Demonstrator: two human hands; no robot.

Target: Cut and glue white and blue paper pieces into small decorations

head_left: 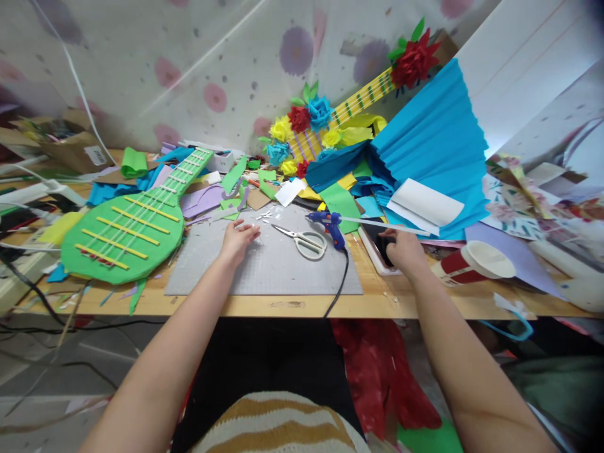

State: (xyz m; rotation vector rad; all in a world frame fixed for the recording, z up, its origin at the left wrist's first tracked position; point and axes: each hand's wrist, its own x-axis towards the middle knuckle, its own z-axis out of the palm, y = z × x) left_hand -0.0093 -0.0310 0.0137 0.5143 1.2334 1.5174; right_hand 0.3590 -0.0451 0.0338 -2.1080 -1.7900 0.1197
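Head camera: I look down on a crowded wooden worktable (259,307), where two bare hands work among paper scraps and craft tools
Left hand: The left hand (240,240) hangs over a grey cutting mat (274,277), fingers half extended and slightly apart, near small white bits (270,215); I cannot tell whether one sits at the fingertips
Right hand: The right hand (406,253) is at the near right side of a dark phone (377,238), fingers curled over its edge; I cannot tell whether they grip it
Phone: Dark-faced, atop a white object beside the mat's right edge
Glue gun: A blue glue gun (329,220) lies between the hands, a long pale stick (372,223) jutting from its back
Scissors: A pair of pale-handled scissors (298,236) rests on the mat, tips towards the left hand
Green instrument: A paper lute (136,229) with yellow bars lies at left
Flowers: Red, blue and yellow paper blooms (300,118) dress a second instrument's yellow body at the rear
Writing: A cardboard box (70,151) bears a white label (95,155), and a red-and-white cup (465,263) carries pale markings, both too small for me to read
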